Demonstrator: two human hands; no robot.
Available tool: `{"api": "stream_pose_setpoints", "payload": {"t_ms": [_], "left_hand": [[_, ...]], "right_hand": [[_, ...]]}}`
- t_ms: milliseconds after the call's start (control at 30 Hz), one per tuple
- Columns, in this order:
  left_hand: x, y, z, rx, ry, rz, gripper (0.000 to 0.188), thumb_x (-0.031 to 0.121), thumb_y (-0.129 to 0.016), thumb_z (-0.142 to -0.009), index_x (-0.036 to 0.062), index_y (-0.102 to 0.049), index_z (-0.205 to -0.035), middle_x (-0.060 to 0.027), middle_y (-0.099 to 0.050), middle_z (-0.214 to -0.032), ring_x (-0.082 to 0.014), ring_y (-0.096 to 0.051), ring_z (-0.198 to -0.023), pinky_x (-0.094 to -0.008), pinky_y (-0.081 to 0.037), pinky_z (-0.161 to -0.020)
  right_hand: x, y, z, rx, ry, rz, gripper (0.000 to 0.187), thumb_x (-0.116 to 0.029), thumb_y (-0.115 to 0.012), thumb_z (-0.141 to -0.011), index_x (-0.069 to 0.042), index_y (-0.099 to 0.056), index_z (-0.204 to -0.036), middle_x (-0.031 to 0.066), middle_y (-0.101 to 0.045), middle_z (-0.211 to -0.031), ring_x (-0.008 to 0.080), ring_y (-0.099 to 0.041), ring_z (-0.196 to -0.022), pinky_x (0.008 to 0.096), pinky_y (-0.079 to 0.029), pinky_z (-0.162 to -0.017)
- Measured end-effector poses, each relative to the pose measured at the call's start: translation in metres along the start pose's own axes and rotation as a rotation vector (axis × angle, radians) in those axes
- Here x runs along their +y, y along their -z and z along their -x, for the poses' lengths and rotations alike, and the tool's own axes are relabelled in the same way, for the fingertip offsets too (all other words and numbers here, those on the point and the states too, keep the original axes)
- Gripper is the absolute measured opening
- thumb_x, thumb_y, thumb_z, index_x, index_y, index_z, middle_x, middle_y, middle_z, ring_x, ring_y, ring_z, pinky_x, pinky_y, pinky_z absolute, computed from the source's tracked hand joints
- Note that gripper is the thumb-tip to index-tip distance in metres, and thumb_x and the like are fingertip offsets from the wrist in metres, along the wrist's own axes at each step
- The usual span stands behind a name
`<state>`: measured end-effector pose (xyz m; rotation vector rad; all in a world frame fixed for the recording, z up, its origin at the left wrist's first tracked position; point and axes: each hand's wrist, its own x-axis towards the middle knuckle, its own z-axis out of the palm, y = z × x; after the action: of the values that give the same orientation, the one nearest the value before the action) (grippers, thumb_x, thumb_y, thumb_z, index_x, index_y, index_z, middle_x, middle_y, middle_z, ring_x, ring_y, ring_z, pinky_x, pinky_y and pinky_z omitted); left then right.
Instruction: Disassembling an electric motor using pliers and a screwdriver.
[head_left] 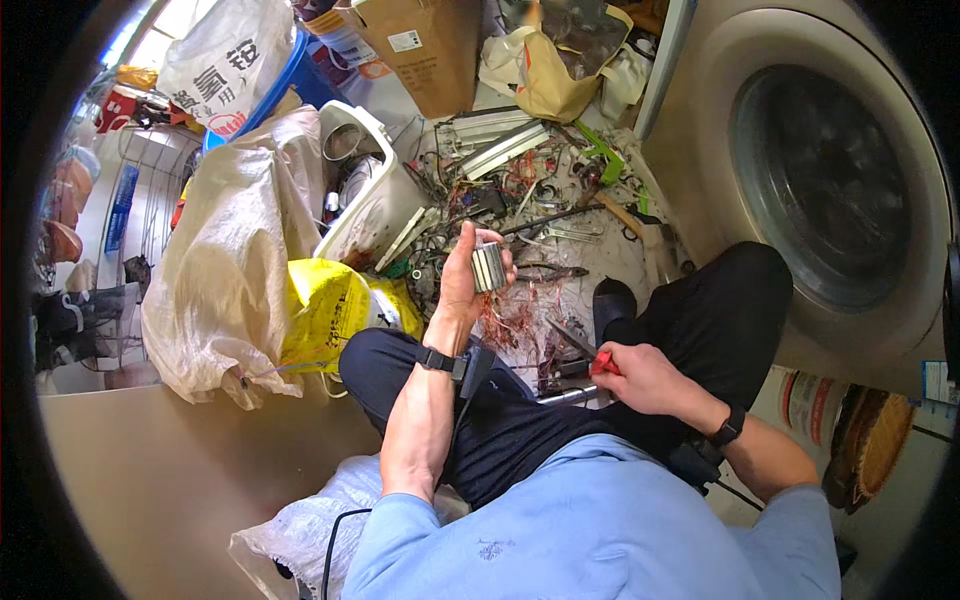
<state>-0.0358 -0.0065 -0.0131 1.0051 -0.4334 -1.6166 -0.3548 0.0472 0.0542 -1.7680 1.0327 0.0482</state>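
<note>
Raised in front of me, my left hand (462, 275) is closed round a small silvery metal block (487, 268) with ridged sides. Its lower part rests against my palm and my fingers wrap behind it. My right hand (640, 378) grips a red-handled bladed tool (575, 340) over my lap, its dark pointed blade aimed forward and left. Whether it is scissors or a knife I cannot tell. The two hands are apart. Beneath and beyond them, tangled reddish wire scraps (500, 322) lie on the floor.
A yellow bag (330, 310), a pale woven sack (235, 260) and a tipped white bin (385, 215) stand at left. Metal strips (505, 150) and a wooden-handled hammer (620, 215) lie ahead. A cardboard box (425, 60) stands behind; a washing machine (690, 190) is at right.
</note>
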Motion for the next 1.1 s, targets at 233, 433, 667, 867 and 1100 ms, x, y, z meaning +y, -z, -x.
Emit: {"api": "stream_pose_setpoints", "payload": {"t_ms": [233, 433, 667, 867, 1100], "left_hand": [[-0.010, -0.003, -0.003, -0.080, 0.059, -0.045, 0.062, 0.069, -0.043, -0.106, 0.0116, -0.066, -0.109, -0.0111, -0.071, -0.081, -0.0264, -0.068, -0.064, -0.0340, -0.049, -0.052], [-0.011, -0.009, -0.003, -0.064, 0.117, -0.073, 0.062, 0.068, -0.042, -0.107, 0.0106, -0.065, -0.108, -0.0116, -0.071, -0.082, -0.0243, -0.068, -0.064, -0.0342, -0.054, -0.055], [-0.020, -0.002, -0.002, -0.164, 0.031, -0.241, 0.051, 0.056, -0.065, -0.101, 0.0060, -0.065, -0.112, -0.0099, -0.071, -0.081, -0.0190, -0.069, -0.067, -0.0317, -0.057, -0.058], [-0.026, 0.008, -0.015, 0.026, -0.037, -0.429, 0.039, 0.043, -0.076, -0.098, 0.0050, -0.070, -0.104, -0.0036, -0.070, -0.081, -0.0125, -0.064, -0.069, -0.0287, -0.053, -0.062], [-0.025, -0.013, -0.016, 0.084, -0.224, -0.708, 0.042, 0.042, -0.078, -0.093, 0.0007, -0.077, -0.099, 0.0007, -0.072, -0.088, -0.0091, -0.060, -0.084, -0.0287, -0.050, -0.080]], "right_hand": [[-0.005, 0.008, -0.036, -0.008, 0.034, 0.133, 0.022, -0.019, -0.069, -0.094, 0.000, -0.064, -0.104, 0.0283, -0.072, -0.091, 0.0482, -0.070, -0.093, 0.0554, -0.055, -0.081], [-0.015, 0.004, -0.048, -0.043, 0.093, 0.187, 0.020, -0.018, -0.068, -0.094, 0.000, -0.064, -0.104, 0.0275, -0.072, -0.088, 0.0485, -0.070, -0.091, 0.0561, -0.055, -0.081], [-0.024, -0.001, -0.049, -0.048, 0.108, 0.220, 0.028, -0.026, -0.071, -0.096, 0.001, -0.065, -0.097, 0.0275, -0.071, -0.082, 0.0474, -0.071, -0.085, 0.0557, -0.056, -0.076], [-0.020, -0.012, -0.043, 0.056, 0.023, 0.175, 0.025, -0.025, -0.074, -0.096, -0.001, -0.067, -0.097, 0.0247, -0.070, -0.081, 0.0447, -0.070, -0.084, 0.0516, -0.054, -0.074], [-0.015, -0.013, -0.027, 0.109, 0.085, 0.097, 0.026, -0.023, -0.072, -0.095, 0.003, -0.067, -0.093, 0.0280, -0.069, -0.079, 0.0486, -0.070, -0.081, 0.0546, -0.055, -0.074]]}}
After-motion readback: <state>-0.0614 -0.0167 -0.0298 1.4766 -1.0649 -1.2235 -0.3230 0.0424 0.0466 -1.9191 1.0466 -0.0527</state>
